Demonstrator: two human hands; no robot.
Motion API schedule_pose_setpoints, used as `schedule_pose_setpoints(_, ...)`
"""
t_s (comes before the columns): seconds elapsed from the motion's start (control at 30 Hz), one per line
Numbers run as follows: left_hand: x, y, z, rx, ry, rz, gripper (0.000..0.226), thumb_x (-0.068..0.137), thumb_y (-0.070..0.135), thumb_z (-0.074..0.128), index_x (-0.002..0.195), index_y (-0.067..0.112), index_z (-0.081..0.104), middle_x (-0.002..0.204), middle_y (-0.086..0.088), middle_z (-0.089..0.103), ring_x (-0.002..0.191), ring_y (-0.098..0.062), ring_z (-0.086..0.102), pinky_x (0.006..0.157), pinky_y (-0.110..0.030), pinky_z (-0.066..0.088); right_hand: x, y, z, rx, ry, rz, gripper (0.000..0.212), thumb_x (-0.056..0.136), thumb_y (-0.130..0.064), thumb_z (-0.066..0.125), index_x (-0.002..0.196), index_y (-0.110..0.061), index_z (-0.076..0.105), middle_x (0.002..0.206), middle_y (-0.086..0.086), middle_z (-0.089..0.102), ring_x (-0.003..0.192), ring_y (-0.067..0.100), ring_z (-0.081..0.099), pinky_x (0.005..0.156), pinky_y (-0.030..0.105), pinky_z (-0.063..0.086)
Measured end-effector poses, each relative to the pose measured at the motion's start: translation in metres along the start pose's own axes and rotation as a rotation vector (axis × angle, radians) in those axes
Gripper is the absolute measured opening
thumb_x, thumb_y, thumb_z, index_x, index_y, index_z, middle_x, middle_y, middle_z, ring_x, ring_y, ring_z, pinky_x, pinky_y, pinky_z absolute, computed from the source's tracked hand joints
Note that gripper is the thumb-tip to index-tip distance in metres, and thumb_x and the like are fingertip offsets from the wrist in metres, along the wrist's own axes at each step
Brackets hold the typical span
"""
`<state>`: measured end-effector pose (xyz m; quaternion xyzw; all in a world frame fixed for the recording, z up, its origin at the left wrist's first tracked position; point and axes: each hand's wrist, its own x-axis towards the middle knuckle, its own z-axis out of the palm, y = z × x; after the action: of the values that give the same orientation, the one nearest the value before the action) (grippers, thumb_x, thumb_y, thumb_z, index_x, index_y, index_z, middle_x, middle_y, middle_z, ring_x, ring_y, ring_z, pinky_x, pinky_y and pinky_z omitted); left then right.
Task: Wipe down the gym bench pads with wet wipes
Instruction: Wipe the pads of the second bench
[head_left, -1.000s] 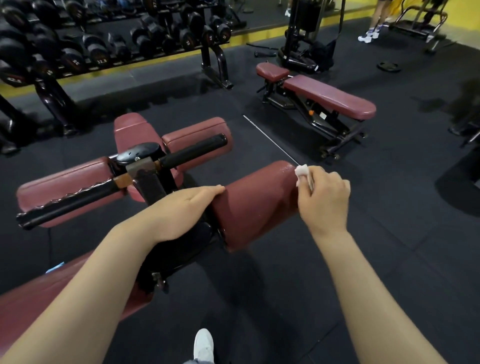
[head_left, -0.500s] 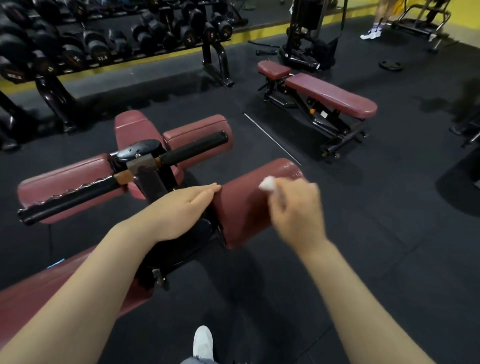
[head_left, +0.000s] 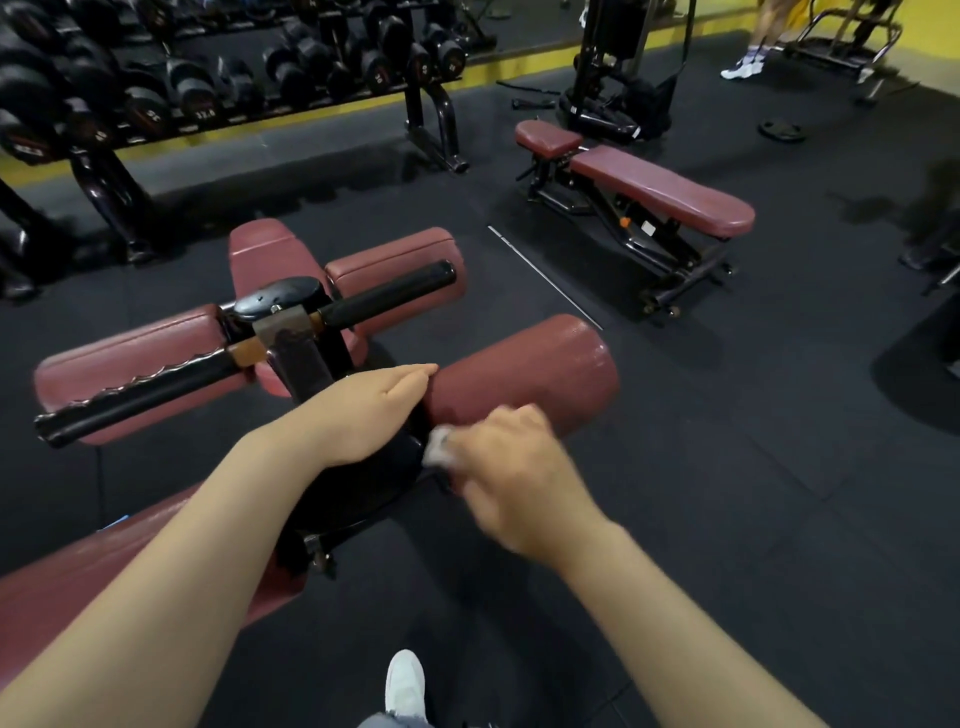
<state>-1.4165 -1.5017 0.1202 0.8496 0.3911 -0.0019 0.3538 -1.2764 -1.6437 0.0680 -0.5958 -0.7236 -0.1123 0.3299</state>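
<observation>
We see a maroon roller pad (head_left: 524, 374), cylindrical and faintly glossy, jutting right from the black frame (head_left: 358, 483) of the near bench. Our right hand (head_left: 514, 483), blurred, presses a crumpled white wipe (head_left: 438, 453) in curled fingers against the pad's near left end. Our left hand (head_left: 363, 410) rests flat, fingers straight and together, touching the pad's left end.

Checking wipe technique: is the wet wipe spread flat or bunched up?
Bunched up: the wet wipe shows as a small white wad gripped in the right hand against the roller pad.

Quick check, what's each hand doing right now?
Left hand: open, fingers straight, resting against the inner end of the roller pad.
Right hand: blurred, gripping the wet wipe at the pad's inner end.
</observation>
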Motion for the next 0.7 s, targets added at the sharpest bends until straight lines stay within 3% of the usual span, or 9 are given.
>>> schedule_pose_setpoints(0.03, 0.003, 0.001, -0.002, -0.012, -0.016, -0.029, 0.045, 0.106, 0.037, 0.028, 0.147, 0.027, 0.045, 0.155, 0.012, 0.039, 0.143, -0.006, 0.032, 0.119, -0.024, 0.018, -0.002, -0.006, 0.003, 0.011, -0.037, -0.050, 0.030, 0.074, -0.005, 0.063, 0.102, -0.019, 0.065, 0.086, -0.005, 0.063, 0.070, 0.026, 0.052, 0.067, 0.037, 0.032)
schedule_pose_setpoints(0.1, 0.003, 0.000, -0.006, -0.015, -0.022, -0.046, 0.047, 0.106, 0.042, 0.028, 0.147, 0.030, 0.046, 0.154, 0.014, 0.039, 0.143, -0.005, 0.032, 0.120, -0.025, 0.018, 0.000, 0.008, -0.002, -0.007, 0.027, 0.037, 0.038, 0.072, -0.003, 0.070, 0.103, -0.023, 0.062, 0.083, -0.004, 0.066, 0.069, 0.025, 0.053, 0.066, 0.038, 0.034)
schedule_pose_setpoints(0.17, -0.002, -0.004, -0.006, -0.015, 0.018, 0.004, 0.047, 0.105, 0.044, 0.029, 0.147, 0.032, 0.045, 0.153, 0.019, 0.038, 0.140, 0.002, 0.031, 0.114, -0.014, 0.016, 0.003, 0.035, -0.016, -0.131, 0.128, 0.258, 0.034, 0.073, -0.002, 0.074, 0.099, -0.021, 0.065, 0.081, 0.000, 0.067, 0.067, 0.030, 0.055, 0.065, 0.040, 0.038)
schedule_pose_setpoints(0.27, -0.012, -0.003, 0.002, -0.007, 0.029, 0.078, 0.046, 0.105, 0.041, 0.031, 0.149, 0.031, 0.042, 0.152, 0.024, 0.035, 0.132, 0.014, 0.026, 0.097, 0.006, 0.010, 0.009, 0.069, -0.034, -0.277, 0.190, 0.602, 0.006, 0.083, -0.009, 0.068, 0.087, -0.008, 0.064, 0.068, 0.009, 0.058, 0.069, 0.035, 0.054, 0.071, 0.043, 0.039)
schedule_pose_setpoints(0.43, -0.008, 0.000, 0.001, -0.013, 0.016, 0.060, 0.045, 0.106, 0.036, 0.031, 0.149, 0.028, 0.043, 0.154, 0.018, 0.037, 0.140, 0.004, 0.029, 0.108, -0.009, 0.014, 0.021, 0.079, -0.026, -0.339, 0.244, 0.813, 0.013, 0.091, -0.018, 0.057, 0.084, -0.006, 0.058, 0.071, 0.010, 0.061, 0.074, 0.033, 0.053, 0.077, 0.042, 0.035)
schedule_pose_setpoints(0.53, -0.009, -0.003, 0.001, -0.018, 0.013, 0.065, 0.045, 0.106, 0.036, 0.031, 0.149, 0.029, 0.042, 0.154, 0.019, 0.037, 0.140, 0.004, 0.029, 0.109, -0.010, 0.014, 0.021, 0.090, -0.031, -0.367, 0.250, 0.947, 0.018, 0.094, -0.020, 0.054, 0.088, -0.005, 0.060, 0.078, 0.016, 0.065, 0.082, 0.037, 0.055, 0.081, 0.043, 0.034)
schedule_pose_setpoints(0.7, -0.006, -0.008, 0.002, -0.005, 0.009, 0.097, 0.045, 0.106, 0.036, 0.031, 0.149, 0.031, 0.041, 0.155, 0.020, 0.035, 0.141, 0.003, 0.029, 0.108, -0.011, 0.015, 0.008, 0.087, -0.035, -0.074, 0.281, 0.926, 0.011, 0.092, -0.020, 0.053, 0.083, -0.014, 0.058, 0.075, 0.000, 0.065, 0.077, 0.025, 0.056, 0.078, 0.038, 0.042)
